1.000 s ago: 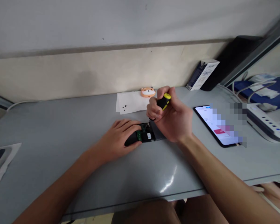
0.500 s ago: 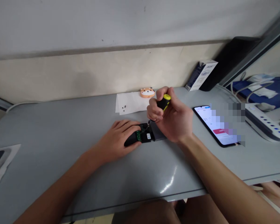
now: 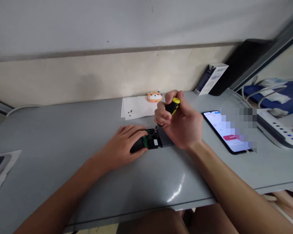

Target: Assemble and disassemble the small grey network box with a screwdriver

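My left hand (image 3: pixel 123 143) is closed over the rounded end of an opened black device (image 3: pixel 136 146), pressing it onto the desk. Its green circuit board (image 3: pixel 145 141) and a small white label (image 3: pixel 155 142) show beside my fingers; I cannot make out the device's exact kind. A black and yellow screwdriver (image 3: pixel 173 106) is gripped in my right hand (image 3: pixel 179 120). Its shaft slants down to the left, with the tip at the device's inside. Just under my right hand lies a flat dark piece (image 3: pixel 165 138) at the device's right end, partly covered.
Several tiny dark screws (image 3: pixel 130 112) lie on white paper (image 3: pixel 139 109), with an orange animal-faced case (image 3: pixel 154 96) at its back edge. To the right are a phone (image 3: pixel 224 133), a power strip (image 3: pixel 279 130) and a carton (image 3: pixel 211 79) against the wall.
The view has shifted very slightly. Both hands, the screwdriver and the device hold almost the same positions.
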Available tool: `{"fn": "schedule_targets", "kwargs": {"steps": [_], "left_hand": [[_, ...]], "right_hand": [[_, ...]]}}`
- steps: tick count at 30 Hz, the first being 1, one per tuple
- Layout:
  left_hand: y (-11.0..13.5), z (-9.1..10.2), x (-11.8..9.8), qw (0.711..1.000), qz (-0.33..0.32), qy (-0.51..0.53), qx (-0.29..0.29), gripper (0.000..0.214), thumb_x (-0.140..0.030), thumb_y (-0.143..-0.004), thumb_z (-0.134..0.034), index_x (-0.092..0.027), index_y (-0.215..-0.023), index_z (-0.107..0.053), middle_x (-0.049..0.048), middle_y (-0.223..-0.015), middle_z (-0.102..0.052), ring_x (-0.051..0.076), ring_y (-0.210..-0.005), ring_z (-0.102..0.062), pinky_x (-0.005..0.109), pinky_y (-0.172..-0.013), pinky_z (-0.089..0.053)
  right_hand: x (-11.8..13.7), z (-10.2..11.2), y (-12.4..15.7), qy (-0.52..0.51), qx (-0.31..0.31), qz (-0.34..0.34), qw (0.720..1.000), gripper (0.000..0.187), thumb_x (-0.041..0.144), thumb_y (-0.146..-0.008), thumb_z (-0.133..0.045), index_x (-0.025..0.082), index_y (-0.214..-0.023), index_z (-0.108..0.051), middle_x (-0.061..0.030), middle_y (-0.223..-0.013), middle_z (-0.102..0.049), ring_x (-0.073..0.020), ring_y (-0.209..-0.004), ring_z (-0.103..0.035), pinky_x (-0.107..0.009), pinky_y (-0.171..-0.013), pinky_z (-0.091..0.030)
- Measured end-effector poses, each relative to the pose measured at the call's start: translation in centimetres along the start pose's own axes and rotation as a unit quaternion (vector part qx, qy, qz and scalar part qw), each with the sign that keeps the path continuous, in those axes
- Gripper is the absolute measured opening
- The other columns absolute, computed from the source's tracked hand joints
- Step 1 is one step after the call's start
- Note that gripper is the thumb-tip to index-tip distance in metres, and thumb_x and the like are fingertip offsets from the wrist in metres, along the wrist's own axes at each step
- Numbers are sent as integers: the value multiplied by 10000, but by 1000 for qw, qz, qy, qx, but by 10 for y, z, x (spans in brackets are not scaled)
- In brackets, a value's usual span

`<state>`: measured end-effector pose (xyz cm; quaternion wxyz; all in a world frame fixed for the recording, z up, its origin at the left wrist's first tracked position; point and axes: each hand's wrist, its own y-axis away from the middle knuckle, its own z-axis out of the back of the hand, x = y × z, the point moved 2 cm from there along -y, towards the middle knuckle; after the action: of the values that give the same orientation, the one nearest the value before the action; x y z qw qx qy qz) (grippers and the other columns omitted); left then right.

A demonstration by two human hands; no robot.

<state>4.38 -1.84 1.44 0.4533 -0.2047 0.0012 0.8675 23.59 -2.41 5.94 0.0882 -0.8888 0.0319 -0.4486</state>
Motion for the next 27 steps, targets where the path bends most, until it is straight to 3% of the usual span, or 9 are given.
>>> {"fn": "schedule_targets", "kwargs": {"steps": [27], "left_hand": [[-1, 1, -2, 1000, 6, 6, 3, 354, -328, -987, -655, -226, -1323, -613, 76, -1356, -692, 289, -1285, -615, 463, -1111, -470]], "right_hand": [[1, 0, 0, 8, -20, 0, 1000, 443, 600, -1055, -477, 248, -786, -448, 57, -590, -342, -101, -481, -292, -257, -500, -380]]}}
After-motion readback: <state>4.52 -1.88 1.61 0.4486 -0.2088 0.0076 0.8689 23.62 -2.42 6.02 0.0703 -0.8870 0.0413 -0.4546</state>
